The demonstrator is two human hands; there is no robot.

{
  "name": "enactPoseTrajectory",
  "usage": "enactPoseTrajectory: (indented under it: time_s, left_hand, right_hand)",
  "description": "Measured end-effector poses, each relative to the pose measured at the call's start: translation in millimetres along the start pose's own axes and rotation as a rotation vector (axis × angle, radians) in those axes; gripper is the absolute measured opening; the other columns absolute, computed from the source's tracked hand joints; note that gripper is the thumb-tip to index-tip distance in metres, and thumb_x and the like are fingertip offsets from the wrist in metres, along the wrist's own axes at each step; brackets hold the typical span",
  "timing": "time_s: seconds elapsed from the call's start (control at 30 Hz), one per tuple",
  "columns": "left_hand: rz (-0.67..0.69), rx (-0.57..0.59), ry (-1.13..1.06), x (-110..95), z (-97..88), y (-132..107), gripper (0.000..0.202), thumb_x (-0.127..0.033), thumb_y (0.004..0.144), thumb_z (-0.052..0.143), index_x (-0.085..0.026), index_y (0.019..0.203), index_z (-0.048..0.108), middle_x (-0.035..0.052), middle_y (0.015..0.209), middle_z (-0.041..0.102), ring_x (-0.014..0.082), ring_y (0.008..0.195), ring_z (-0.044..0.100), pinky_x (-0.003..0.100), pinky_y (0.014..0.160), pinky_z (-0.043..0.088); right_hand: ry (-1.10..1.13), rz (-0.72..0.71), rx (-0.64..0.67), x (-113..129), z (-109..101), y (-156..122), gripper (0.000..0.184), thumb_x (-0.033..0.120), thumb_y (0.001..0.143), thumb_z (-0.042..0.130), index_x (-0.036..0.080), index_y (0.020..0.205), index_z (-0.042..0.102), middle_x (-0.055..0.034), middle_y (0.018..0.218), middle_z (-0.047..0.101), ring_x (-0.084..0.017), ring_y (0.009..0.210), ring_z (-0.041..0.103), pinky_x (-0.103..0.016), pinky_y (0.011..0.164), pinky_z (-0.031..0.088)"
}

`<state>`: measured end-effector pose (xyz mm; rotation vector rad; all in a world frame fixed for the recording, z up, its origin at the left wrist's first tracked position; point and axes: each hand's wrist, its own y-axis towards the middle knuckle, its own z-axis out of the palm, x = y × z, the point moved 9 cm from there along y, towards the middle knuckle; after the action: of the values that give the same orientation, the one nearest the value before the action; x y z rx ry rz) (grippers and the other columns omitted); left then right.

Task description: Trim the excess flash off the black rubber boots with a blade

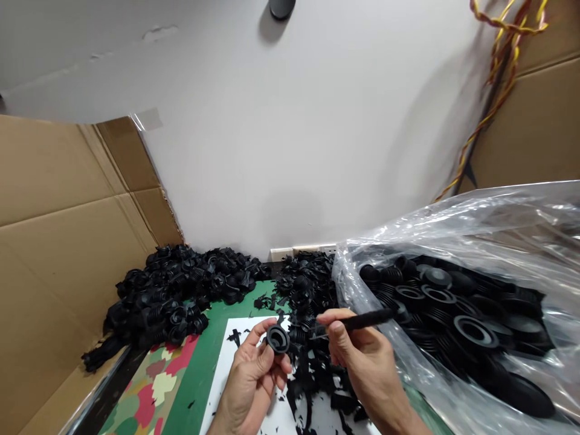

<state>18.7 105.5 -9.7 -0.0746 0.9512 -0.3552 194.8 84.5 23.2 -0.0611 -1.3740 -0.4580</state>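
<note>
My left hand (pixel 248 379) pinches a small round black rubber boot (pixel 278 340) between thumb and fingers, its open ringed end facing me. To the right, my right hand (pixel 365 356) grips a slim black-handled tool (pixel 369 319). Its thin tip points left toward the rubber boot, apart from it; whether that tip is a blade is hard to make out. Beneath both hands lies a white sheet (pixel 216 386), strewn with black rubber scraps (pixel 301 393).
A heap of ribbed black rubber parts (pixel 181 290) lies at the left by a cardboard panel (pixel 67 241). More scraps pile up at the back middle. A clear plastic bag (pixel 362 305) of black rubber parts stands at the right. Twisted yellow-and-brown wires (pixel 501 99) hang at upper right.
</note>
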Motion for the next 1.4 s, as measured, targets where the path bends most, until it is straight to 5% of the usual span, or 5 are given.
enactPoseTrajectory:
  time_s: [0.1,0.3,0.97,1.17,1.4]
  left_hand:
    - [0.017,0.006,0.016,-1,0.2,1,0.04,-0.018,0.059,0.084,-0.019,0.096,0.07,0.0034,0.07,0.069,0.0114,0.052,0.061,0.018,0.045,0.043]
    - [0.069,0.001,0.033,-5,0.1,3,0.04,-0.02,0.054,0.086,-0.017,0.092,0.073,0.0032,0.072,0.069,0.0118,0.055,0.063,0.018,0.047,0.045]
    - [0.102,-0.016,0.177,-8,9.0,-4,0.038,-0.022,0.051,0.087,-0.016,0.086,0.075,0.0037,0.07,0.07,0.0081,0.046,0.056,0.018,0.044,0.043]
    - [0.331,-0.067,0.26,-30,12.0,-12,0.032,-0.022,0.055,0.085,-0.015,0.085,0.076,0.0044,0.067,0.07,0.0136,0.053,0.06,0.02,0.046,0.045]
    - [0.241,-0.046,0.137,-28,7.6,-8,0.036,-0.024,0.06,0.083,-0.015,0.093,0.074,0.007,0.072,0.07,0.0133,0.055,0.061,0.019,0.047,0.044]
  right_hand:
    - [0.126,0.047,0.053,-1,9,-3,0.032,0.049,0.071,0.069,0.019,0.082,0.067,0.0049,0.048,0.049,-0.01,0.04,0.044,-0.022,0.04,0.037]
    - [0.136,-0.099,0.209,14,26,-14,0.017,0.037,0.074,0.07,0.021,0.081,0.072,-0.0052,0.085,0.063,-0.016,0.063,0.059,-0.027,0.054,0.05]
    - [0.175,0.122,0.254,-4,38,-19,0.022,0.041,0.076,0.067,0.019,0.077,0.065,0.0009,0.053,0.062,-0.017,0.051,0.061,-0.028,0.055,0.05]
    - [-0.222,-0.206,0.059,17,12,-10,0.02,0.036,0.079,0.061,0.02,0.068,0.063,-0.003,0.062,0.063,-0.016,0.047,0.056,-0.027,0.047,0.044]
    - [-0.219,-0.105,-0.025,9,1,-3,0.025,0.044,0.075,0.063,0.019,0.075,0.064,-0.0032,0.06,0.062,-0.019,0.049,0.059,-0.03,0.048,0.049]
